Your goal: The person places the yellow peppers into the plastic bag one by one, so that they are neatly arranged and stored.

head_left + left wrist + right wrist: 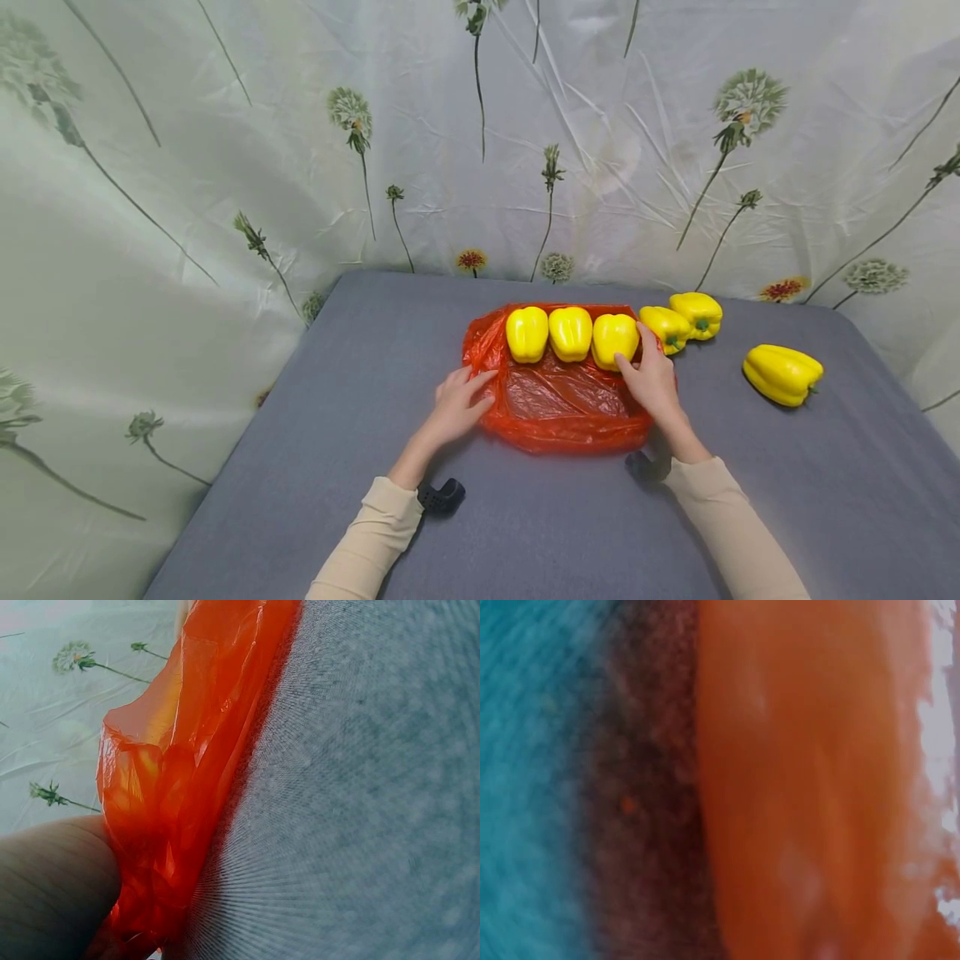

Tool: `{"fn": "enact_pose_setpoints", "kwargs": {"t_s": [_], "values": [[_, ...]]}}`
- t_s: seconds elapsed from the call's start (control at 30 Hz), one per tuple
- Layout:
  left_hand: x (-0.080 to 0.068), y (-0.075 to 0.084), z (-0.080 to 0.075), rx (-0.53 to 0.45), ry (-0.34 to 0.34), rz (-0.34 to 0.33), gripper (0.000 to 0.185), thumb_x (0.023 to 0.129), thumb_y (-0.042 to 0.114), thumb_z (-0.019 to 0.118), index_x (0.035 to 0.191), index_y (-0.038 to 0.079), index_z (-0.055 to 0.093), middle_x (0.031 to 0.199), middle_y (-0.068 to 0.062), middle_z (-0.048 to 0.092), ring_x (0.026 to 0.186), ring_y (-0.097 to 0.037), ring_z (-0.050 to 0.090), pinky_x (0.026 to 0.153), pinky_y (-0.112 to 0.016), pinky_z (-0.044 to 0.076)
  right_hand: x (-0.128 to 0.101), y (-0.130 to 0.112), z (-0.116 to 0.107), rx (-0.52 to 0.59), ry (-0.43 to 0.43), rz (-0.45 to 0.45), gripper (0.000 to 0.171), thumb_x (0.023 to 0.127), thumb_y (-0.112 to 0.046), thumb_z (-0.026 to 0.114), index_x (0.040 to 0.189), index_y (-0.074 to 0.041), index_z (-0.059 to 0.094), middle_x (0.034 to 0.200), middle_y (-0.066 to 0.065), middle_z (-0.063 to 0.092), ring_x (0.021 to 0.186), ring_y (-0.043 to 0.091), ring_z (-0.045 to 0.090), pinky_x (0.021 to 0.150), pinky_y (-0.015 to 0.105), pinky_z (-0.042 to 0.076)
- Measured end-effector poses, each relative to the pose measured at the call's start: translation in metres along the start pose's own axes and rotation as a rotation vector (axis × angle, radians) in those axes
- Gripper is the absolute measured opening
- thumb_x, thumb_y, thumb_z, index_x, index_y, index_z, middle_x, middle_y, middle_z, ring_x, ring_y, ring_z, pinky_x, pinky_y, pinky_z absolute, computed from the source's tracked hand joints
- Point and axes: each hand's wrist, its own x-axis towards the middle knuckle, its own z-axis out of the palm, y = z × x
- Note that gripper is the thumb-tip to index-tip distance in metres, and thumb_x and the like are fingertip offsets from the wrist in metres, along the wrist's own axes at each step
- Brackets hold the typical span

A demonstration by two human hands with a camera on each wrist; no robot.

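Left hand (456,406) rests flat-fingered on the red bag (558,400) near the desk's (315,433) far edge; right hand (651,377) fingertips touch the third pepper (614,339). Loading seems underway; next, reach rightward peppers.

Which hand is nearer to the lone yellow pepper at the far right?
Right. The right hand lies on the bag's right edge, nearer the lone pepper; the left hand is at the bag's left edge.
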Motion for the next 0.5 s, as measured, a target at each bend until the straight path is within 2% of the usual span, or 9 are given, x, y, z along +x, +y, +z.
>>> {"fn": "enact_pose_setpoints", "kwargs": {"t_s": [0.13, 0.27, 0.5], "values": [[-0.0006, 0.0012, -0.0002, -0.004, -0.004, 0.003, 0.046, 0.092, 0.028, 0.054, 0.136, 0.018, 0.049, 0.146, -0.023, 0.037, 0.137, -0.039, 0.028, 0.106, -0.060, 0.020, -0.0001, 0.0014, 0.0007, -0.017, 0.007, -0.008, 0.065, 0.094, -0.023, 0.052, 0.148, -0.004, 0.020, 0.130, 0.029, 0.049, 0.093, 0.036, 0.055, 0.083, 0.047, 0.048], [-0.0008, 0.0015, -0.0008, -0.019, -0.004, 0.004, 0.047, 0.091, 0.028, 0.055, 0.136, 0.018, 0.049, 0.146, -0.024, 0.036, 0.137, -0.040, 0.028, 0.106, -0.060, 0.020, -0.0010, 0.0019, 0.0003, -0.029, -0.021, -0.016, 0.066, 0.094, -0.021, 0.052, 0.149, -0.007, 0.019, 0.125, 0.027, 0.051, 0.090, 0.034, 0.050, 0.078, 0.042, 0.043], [-0.0004, 0.0006, -0.0006, -0.021, 0.002, 0.004, 0.047, 0.092, 0.028, 0.054, 0.137, 0.019, 0.049, 0.147, -0.023, 0.035, 0.138, -0.039, 0.027, 0.107, -0.060, 0.019, -0.0042, -0.0006, -0.0021, -0.030, -0.040, -0.048, 0.068, 0.092, -0.022, 0.055, 0.148, -0.005, 0.019, 0.116, 0.025, 0.054, 0.086, 0.030, 0.054, 0.073, 0.035, 0.044]]}}
